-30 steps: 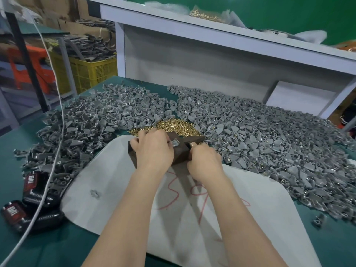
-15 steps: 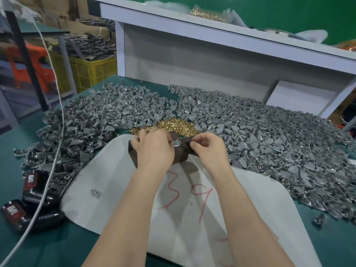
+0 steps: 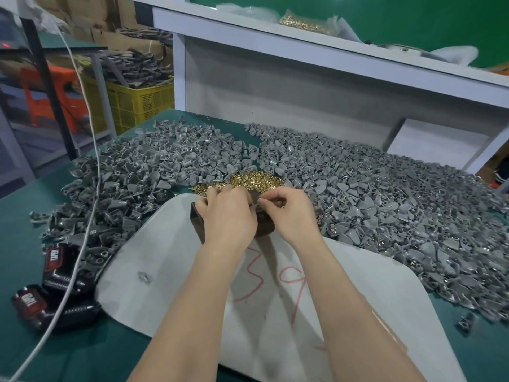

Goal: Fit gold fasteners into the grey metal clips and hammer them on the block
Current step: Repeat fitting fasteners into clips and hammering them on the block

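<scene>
A dark brown block (image 3: 265, 228) stands at the far edge of a white sheet (image 3: 170, 271). My left hand (image 3: 225, 216) lies over the block's top with its fingers curled down, holding a grey clip (image 3: 255, 205) that is mostly hidden. My right hand (image 3: 290, 213) is beside it, thumb and forefinger pinching a small gold fastener at the clip. A bit of gold shows inside its curled fingers. The loose pile of gold fasteners (image 3: 249, 180) lies just behind the block. Heaps of grey clips spread to the left (image 3: 143, 172) and right (image 3: 385, 197).
Two black and red battery packs (image 3: 55, 266) lie at the left near a white cable (image 3: 82, 216). A grey shelf (image 3: 330, 59) carrying a bag of gold fasteners (image 3: 303, 23) overhangs the back. A yellow crate (image 3: 137, 103) stands beyond the table's left edge.
My right hand rose from the block's front edge to its top and closed in on the left hand's fingertips. The left hand stayed on the block.
</scene>
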